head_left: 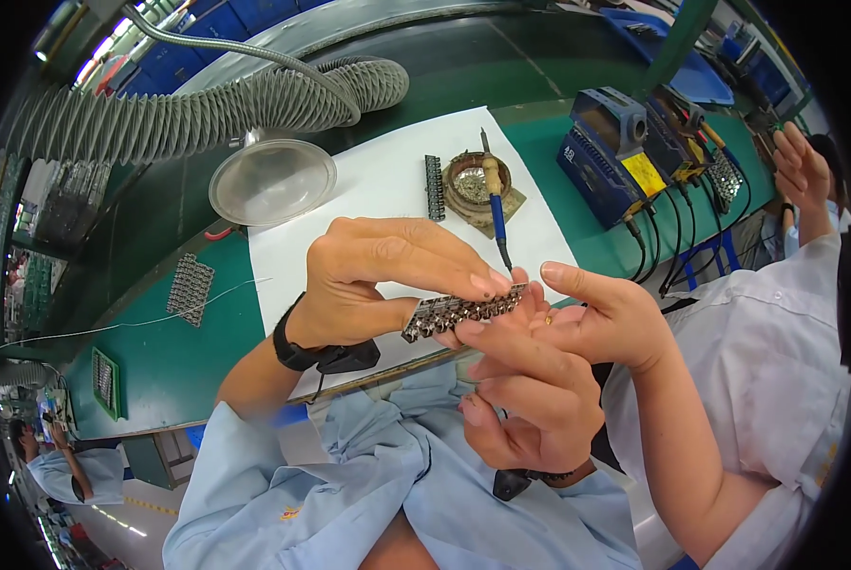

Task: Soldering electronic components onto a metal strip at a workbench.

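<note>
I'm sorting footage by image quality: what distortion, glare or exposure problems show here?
Head view: fisheye bending curves the pale rail behind the bench, and the corners go black; head view: the white sheet looks bright, the clear hood catches reflections; head view: the metal strip in the left hand glints, its finest details too small to judge.

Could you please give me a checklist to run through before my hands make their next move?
1. Strip gripped: ok, pinched in the left hand.
2. Right hand touching the strip: cannot tell; its fingertips are at the lower edge.
3. Co-worker's hand clear of the strip: not ok, it is close to the right end.
4. Iron pointing away from you: ok, it lies across the tin, tip outward.
5. Iron cool: cannot tell.
6. Other strip out of the hands: ok, on the paper.
</note>
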